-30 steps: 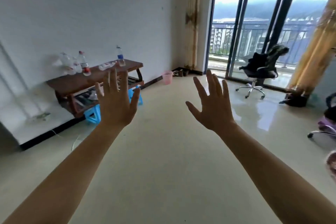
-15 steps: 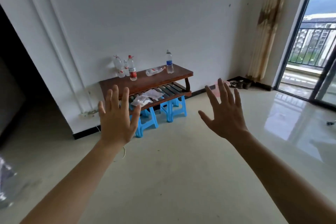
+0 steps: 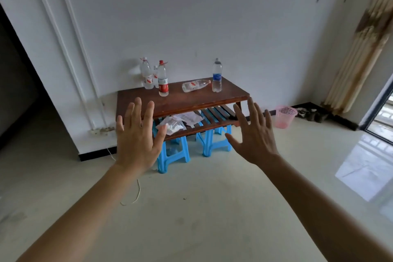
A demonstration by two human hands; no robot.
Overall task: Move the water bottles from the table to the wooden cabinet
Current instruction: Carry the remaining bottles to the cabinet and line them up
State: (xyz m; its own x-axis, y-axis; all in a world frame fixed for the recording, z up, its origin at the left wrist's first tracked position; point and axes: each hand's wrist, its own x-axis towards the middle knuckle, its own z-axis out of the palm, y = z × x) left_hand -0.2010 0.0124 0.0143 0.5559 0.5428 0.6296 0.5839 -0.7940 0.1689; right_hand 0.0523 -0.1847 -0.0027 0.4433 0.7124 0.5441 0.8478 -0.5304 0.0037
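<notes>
Four clear plastic water bottles (image 3: 217,86) at least are on the dark brown wooden bench (image 3: 187,102) against the white wall (image 3: 212,17). None has been moved yet by my reckoning, and the wooden cabinet they are meant for is nowhere in my view. At the back-left corner stands a clear bottle with a red-striped label (image 3: 146,74), with perhaps a smaller one tucked beside it; I cannot tell. Just in front of it stands the red-capped bottle with the red label (image 3: 163,83). Towards the right end the blue-labelled bottle (image 3: 217,74) is upright. Just beside it the one fallen bottle (image 3: 194,85) lies on its side, long axis running along the bench, neck pointing right at its blue-labelled neighbour. All of them sit ahead of me, beyond both hands and well apart from any fingertip. My left hand (image 3: 136,136) is spread flat, fingers straight, palm away from me, holding nothing, and it lines up below the red-labelled pair. My right hand (image 3: 254,138) is equally spread and empty, and it is the nearer one to the blue-labelled and fallen bottles. I judge the next move to be a plain forward reach, each hand to its own side, with the fallen bottle wanting a grip across its body from above. Further out are crumpled white bags and papers (image 3: 176,123) on the slatted lower shelf (image 3: 214,114), two bright blue plastic stools (image 3: 173,155) beneath, and a pink mesh waste basket (image 3: 285,116) on the pale floor (image 3: 212,208) to the right.
</notes>
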